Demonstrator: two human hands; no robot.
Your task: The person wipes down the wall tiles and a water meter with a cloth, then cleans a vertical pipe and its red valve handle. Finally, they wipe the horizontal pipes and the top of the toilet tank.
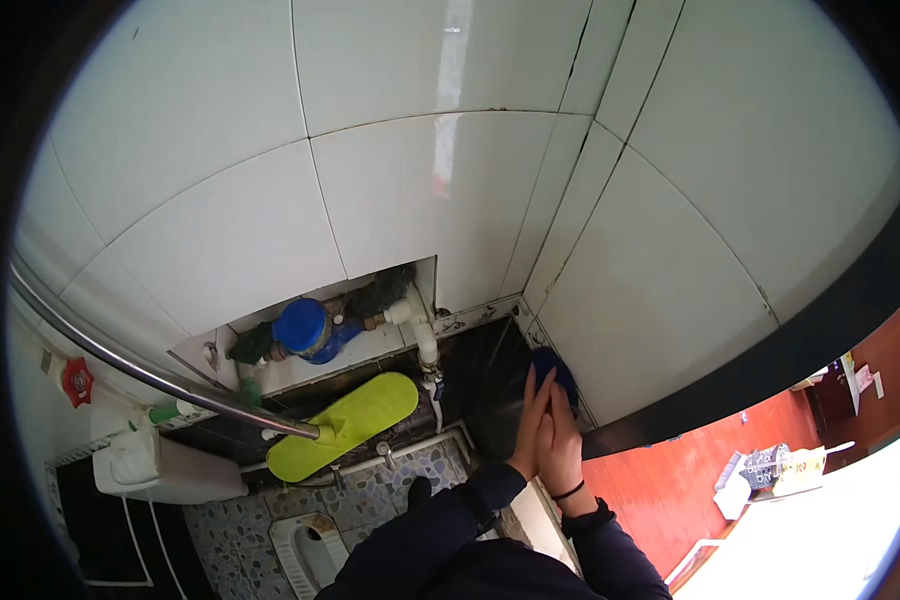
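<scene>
My left hand and my right hand are together at the right of the dark ledge, by the tiled corner. Their fingers stretch forward, and the palms seem to face each other. A dark blue item, perhaps a cloth, lies at and just beyond my fingertips. How far it reaches under or between the hands is hidden. A dark band circles my right wrist. To the left, a flat mop with a yellow-green head leans across the view on its metal pole.
In a wall niche sits a blue-capped water meter with a white pipe. A red valve wheel, a white cistern and a squat toilet are at left. A dark frame edge borders the red floor at right.
</scene>
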